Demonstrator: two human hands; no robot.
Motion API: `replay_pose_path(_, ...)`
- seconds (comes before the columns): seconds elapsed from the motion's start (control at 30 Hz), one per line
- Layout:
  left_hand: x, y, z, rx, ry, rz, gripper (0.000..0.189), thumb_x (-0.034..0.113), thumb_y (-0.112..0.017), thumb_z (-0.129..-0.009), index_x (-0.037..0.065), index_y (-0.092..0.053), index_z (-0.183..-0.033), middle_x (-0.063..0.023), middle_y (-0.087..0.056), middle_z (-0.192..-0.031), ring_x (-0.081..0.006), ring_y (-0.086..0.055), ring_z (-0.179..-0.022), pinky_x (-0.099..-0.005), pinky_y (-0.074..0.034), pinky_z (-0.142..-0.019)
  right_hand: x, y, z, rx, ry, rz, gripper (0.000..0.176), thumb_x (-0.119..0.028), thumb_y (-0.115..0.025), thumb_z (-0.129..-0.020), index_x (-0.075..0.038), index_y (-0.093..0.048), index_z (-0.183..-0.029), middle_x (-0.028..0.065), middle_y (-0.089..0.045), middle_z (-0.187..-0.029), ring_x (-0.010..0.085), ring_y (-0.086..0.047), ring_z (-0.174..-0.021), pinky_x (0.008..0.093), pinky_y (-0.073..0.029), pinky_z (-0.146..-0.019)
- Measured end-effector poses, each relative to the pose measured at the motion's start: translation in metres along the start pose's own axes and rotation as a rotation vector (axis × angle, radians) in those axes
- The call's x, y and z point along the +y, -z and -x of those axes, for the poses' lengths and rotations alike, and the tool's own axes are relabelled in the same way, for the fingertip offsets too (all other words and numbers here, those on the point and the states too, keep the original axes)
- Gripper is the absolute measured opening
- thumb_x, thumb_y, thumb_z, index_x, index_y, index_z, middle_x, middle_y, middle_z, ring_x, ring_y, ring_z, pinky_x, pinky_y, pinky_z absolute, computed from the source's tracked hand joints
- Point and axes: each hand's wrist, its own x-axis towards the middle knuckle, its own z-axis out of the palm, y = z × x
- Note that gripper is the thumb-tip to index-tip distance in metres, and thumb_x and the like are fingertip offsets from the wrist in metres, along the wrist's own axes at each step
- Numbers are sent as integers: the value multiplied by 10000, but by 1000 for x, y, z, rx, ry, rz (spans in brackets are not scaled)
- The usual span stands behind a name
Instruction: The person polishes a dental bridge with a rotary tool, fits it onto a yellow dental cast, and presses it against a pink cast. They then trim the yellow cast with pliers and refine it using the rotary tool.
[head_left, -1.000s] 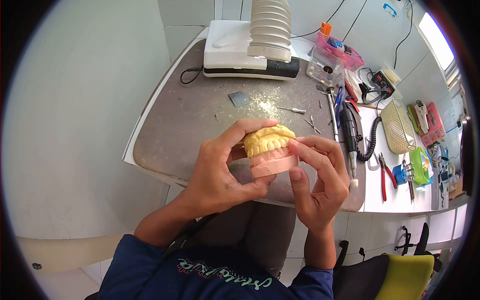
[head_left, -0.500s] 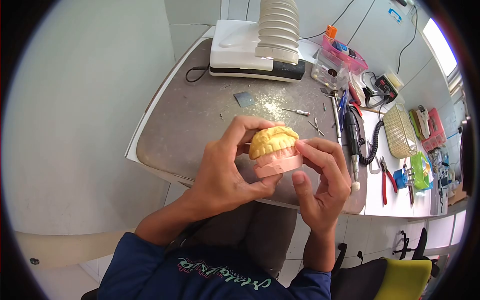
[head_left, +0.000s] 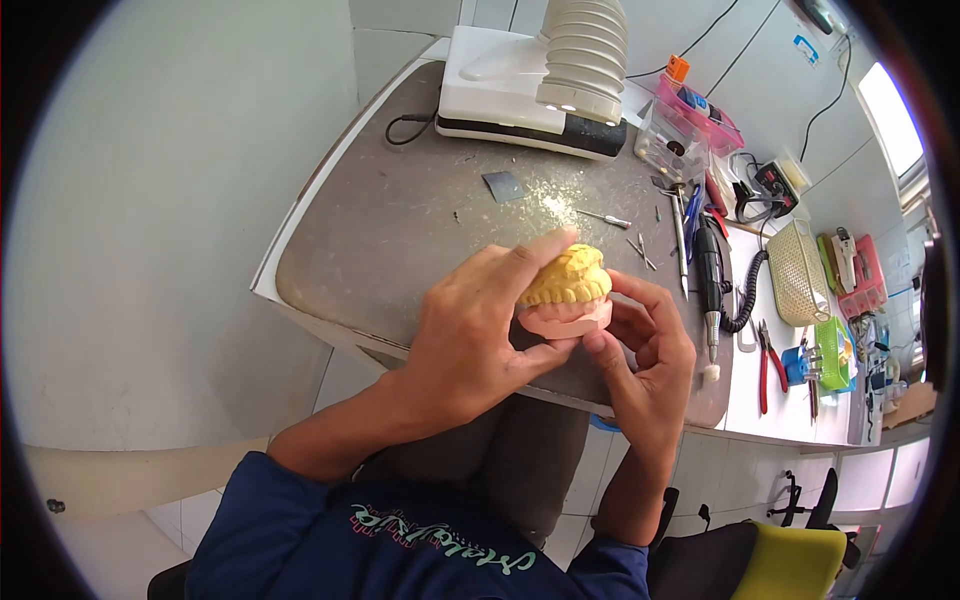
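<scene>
I hold a pair of dental casts above the near edge of the grey workbench (head_left: 400,230), the yellow stone upper cast (head_left: 568,278) seated teeth-down on the pink lower cast (head_left: 566,319). My left hand (head_left: 470,338) is wrapped around their left side, fingers reaching over the top of the yellow cast and thumb pressed under the pink base. My right hand (head_left: 648,362) is curled at the right side, fingertips against the casts' right edge and thumb touching the pink base from below, so both hands are closed on the pair. Behind the casts on the bench lie a small metal square (head_left: 503,186) and a patch of pale grinding dust (head_left: 556,210). A white dust extractor (head_left: 500,70) stands at the far edge. The black handpiece (head_left: 706,268) lies to my right, with red-handled pliers (head_left: 765,358) beyond it.
</scene>
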Motion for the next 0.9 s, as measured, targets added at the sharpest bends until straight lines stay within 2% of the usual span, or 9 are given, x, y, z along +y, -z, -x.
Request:
replay_pose_path(0.13,-2,0,1,0,-36,-30,726,100,-824,-657,93,-574,-1338,-108,-677,-1143,-270,-662,-884,-363,-543,-779,2,1,1,-6,-16,-16,442,-98,-762,-849,33,-578,-1228,135,-641,-1128,228,-668,-1034,333,-560,-898)
replay_pose_path(0.43,-6,-8,3,105,-171,-106,748,157,-847,-672,71,-557,-1356,-97,-685,-1081,-253,-646,-844,-347,-539,-733,0,-1,0,-3,-27,-31,403,-102,-718,-893,38,-572,-1241,137,-656,-1106,215,-677,-1017,320,-557,-890)
replay_pose_path(0.53,-5,-8,4,77,-182,-92,758,151,-822,-704,17,-504,-1379,-128,-657,-1075,-290,-613,-912,-386,-529,-783,1,-1,0,-5,-27,-22,394,-97,-708,-901,40,-569,-1244,137,-661,-1099,210,-677,-1016,314,-556,-885)
replay_pose_path(0.9,-5,-7,5,37,-151,-114,764,188,-808,-733,8,-479,-1398,-119,-660,-1016,-283,-600,-877,-384,-522,-771,2,-1,-1,-7,-46,-6,365,-84,-688,-915,43,-572,-1236,135,-683,-1044,179,-677,-982,287,-557,-834)
